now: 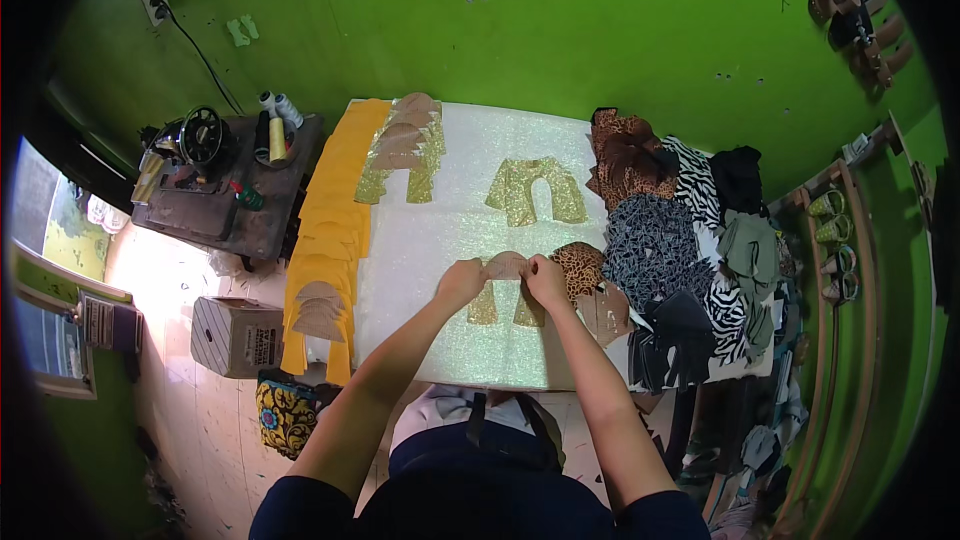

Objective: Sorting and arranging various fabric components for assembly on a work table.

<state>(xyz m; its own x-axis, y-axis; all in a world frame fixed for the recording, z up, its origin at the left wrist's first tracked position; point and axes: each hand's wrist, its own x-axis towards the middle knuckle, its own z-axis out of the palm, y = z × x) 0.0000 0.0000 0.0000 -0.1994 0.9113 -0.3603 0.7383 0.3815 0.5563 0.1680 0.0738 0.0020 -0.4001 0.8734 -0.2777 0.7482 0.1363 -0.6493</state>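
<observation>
Item in hand: tan curved piece, pinched at its two ends by my left hand and right hand, both closed on it. It sits over a gold glitter piece on the white desk, near its front edge. Step, as I judge: aligning the two layers. Next calls for matched edges and flat pressing. Nearby: another gold glitter cutout, yellow sheets, stacked glitter pieces, leopard-print piece.
</observation>
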